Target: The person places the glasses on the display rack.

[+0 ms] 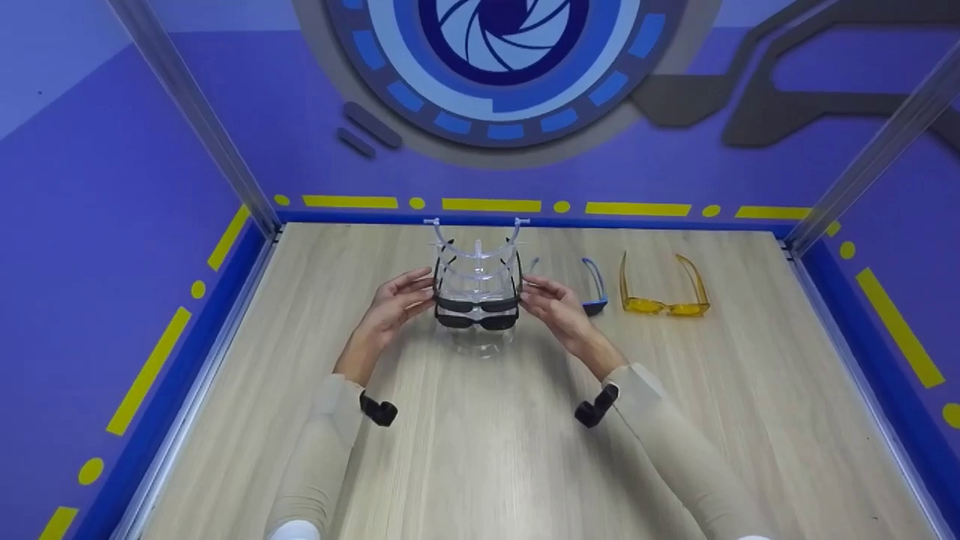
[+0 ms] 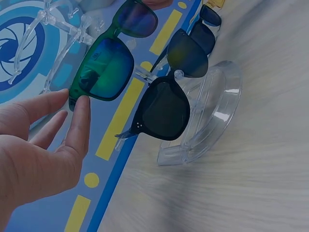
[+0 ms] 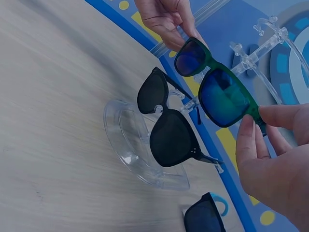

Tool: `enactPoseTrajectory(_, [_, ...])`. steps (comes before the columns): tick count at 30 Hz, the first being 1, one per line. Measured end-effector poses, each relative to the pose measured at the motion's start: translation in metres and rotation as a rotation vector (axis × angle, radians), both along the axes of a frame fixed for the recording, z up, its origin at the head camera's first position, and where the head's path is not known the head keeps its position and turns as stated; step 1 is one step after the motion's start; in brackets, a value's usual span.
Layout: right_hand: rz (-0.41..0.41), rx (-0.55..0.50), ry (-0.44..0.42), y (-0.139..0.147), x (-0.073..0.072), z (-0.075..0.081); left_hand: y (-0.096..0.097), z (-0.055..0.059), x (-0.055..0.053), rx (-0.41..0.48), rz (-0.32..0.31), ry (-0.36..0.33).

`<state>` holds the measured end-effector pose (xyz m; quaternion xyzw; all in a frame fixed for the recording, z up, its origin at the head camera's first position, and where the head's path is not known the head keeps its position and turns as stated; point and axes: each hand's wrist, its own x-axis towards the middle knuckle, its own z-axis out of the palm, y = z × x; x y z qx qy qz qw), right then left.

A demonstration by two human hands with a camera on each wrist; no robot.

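Note:
A clear display stand (image 1: 478,271) stands upright near the back of the table. Its curved base (image 2: 231,92) shows in the left wrist view. Sunglasses with green frames and mirrored lenses (image 3: 224,99) are at a middle tier, looking dark from the head. My left hand (image 1: 391,306) pinches their left end between thumb and fingers, while my right hand (image 1: 561,311) pinches the right end. Just below, black sunglasses (image 2: 166,108) rest on a lower tier of the stand. Above the green pair, the upper arms of the stand (image 1: 517,229) hold no glasses.
To the right of the stand lie blue-armed sunglasses with dark lenses (image 1: 595,308), then yellow glasses (image 1: 688,309), both with their temples unfolded toward the back. Printed blue-purple panels (image 1: 600,180) wall in the wooden table (image 1: 480,457) at the back and sides.

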<state>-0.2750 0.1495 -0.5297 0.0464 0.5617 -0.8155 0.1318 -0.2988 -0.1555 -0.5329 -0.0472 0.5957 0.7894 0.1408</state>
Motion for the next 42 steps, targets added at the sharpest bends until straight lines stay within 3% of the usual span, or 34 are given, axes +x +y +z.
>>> enactPoseTrajectory(8, [-0.011, 0.015, 0.0, -0.003, -0.006, -0.006, 0.0, -0.003, -0.006, 0.019, -0.003, -0.007])
enactPoseTrajectory(17, [-0.024, 0.022, -0.001, -0.003, -0.008, -0.014, 0.001, -0.005, -0.008, -0.029, -0.011, 0.007])
enactPoseTrajectory(36, [-0.012, 0.036, 0.0, -0.004, -0.009, -0.017, -0.001, -0.006, -0.005, -0.062, -0.025, 0.019])
enactPoseTrajectory(42, [0.028, 0.068, 0.007, 0.0, -0.009, -0.017, -0.006, -0.007, -0.004, -0.063, -0.014, 0.024])
